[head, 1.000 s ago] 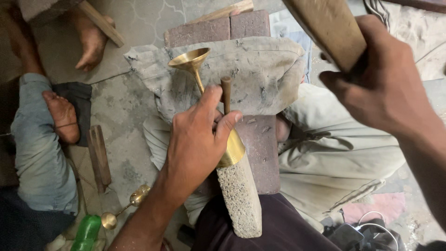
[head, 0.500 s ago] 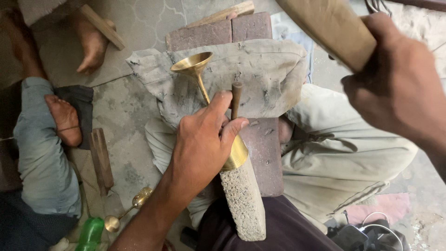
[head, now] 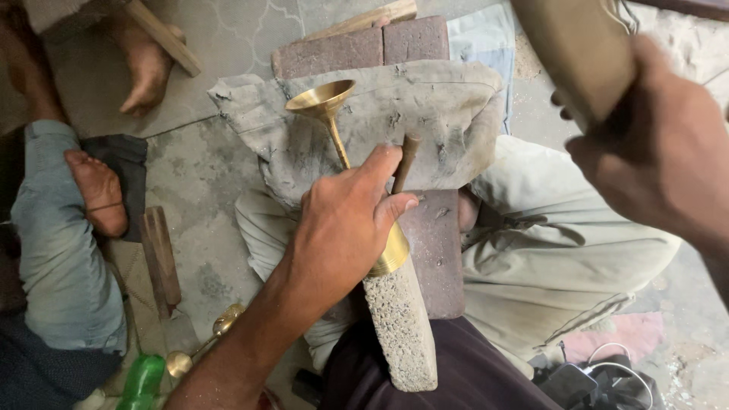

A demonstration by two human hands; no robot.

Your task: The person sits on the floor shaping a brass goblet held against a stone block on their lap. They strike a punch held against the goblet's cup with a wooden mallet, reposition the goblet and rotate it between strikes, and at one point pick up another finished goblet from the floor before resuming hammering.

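My left hand (head: 342,228) grips a brass trumpet-shaped piece (head: 328,106) with a flared cup at its far end and a slim stem, and pinches a short brown rod (head: 405,163) upright between thumb and forefinger. The brass piece's near end (head: 391,254) rests against a rough grey stone block (head: 401,326). It lies over a dusty grey cloth (head: 456,114) draped on reddish bricks (head: 357,49). My right hand (head: 661,159), raised at the upper right, is closed around a thick wooden mallet (head: 573,53).
Another person sits at the left: bare feet (head: 95,190) and blue jeans (head: 61,266). A wooden block (head: 161,258), brass pieces (head: 201,342) and a green bottle (head: 140,380) lie on the concrete floor. My beige trousers (head: 562,250) are at the right.
My right hand with the mallet has lifted higher and shifted right. My left hand and the brass piece shifted slightly right and up in view.
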